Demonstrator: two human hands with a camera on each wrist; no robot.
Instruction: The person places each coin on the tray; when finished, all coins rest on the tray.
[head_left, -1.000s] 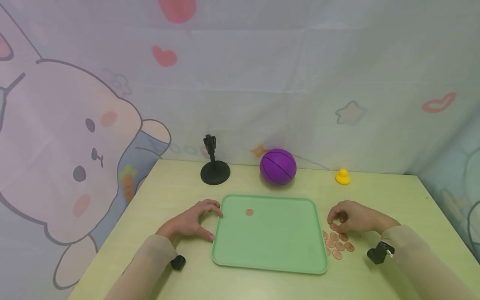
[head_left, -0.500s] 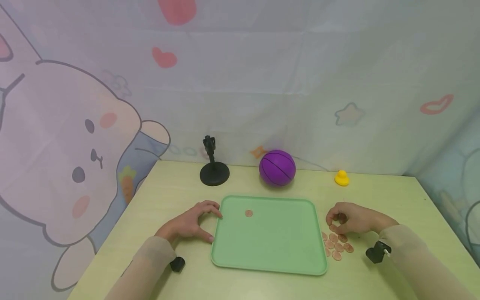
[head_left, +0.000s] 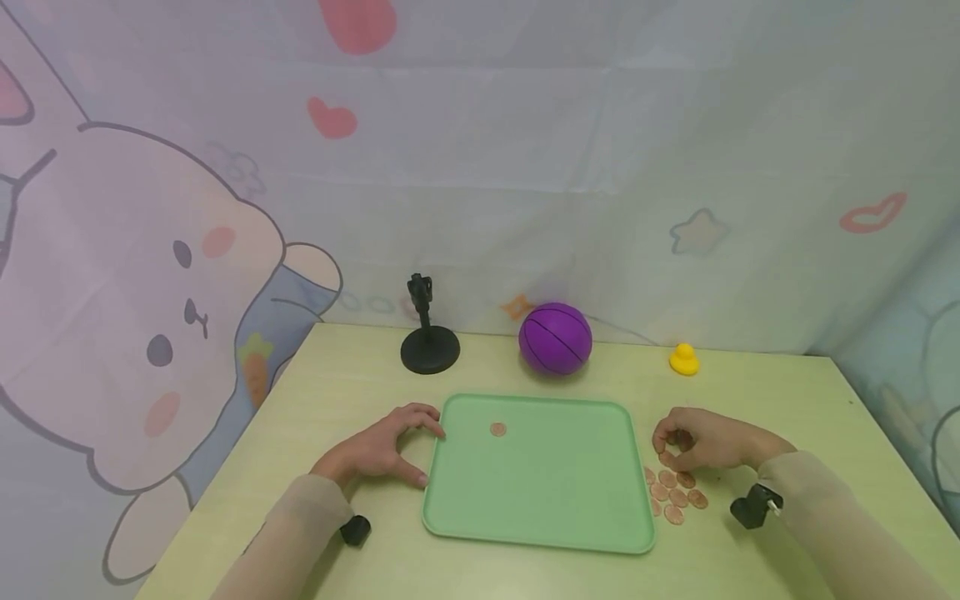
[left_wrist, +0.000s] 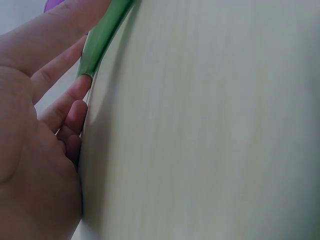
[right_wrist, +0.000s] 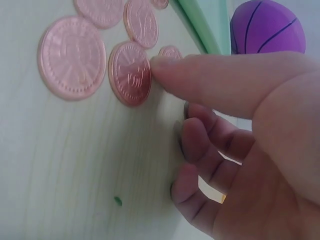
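The left hand [head_left: 378, 446] rests at the left rim of a light green tray [head_left: 540, 475], thumb and fingers spread along it. In the left wrist view, fingertips touch the outside of the tray wall [left_wrist: 97, 55]. One copper-coloured coin [head_left: 498, 429] lies inside the tray, toward its far left. Just right of the tray, the right hand [head_left: 705, 437] is down at the table with curled fingers, its thumb and index finger at the two sides of a copper coin [head_left: 666, 458]. In the right wrist view, the thumb partly covers that coin [right_wrist: 170, 52], and the index finger is hidden.
Several copper coins [head_left: 678, 497] lie close together between tray and right wrist. Along the back of the table stand a black stand [head_left: 430, 350], a purple ball [head_left: 555, 338] and a yellow rubber duck [head_left: 684, 360]. A printed cloth hangs behind the table.
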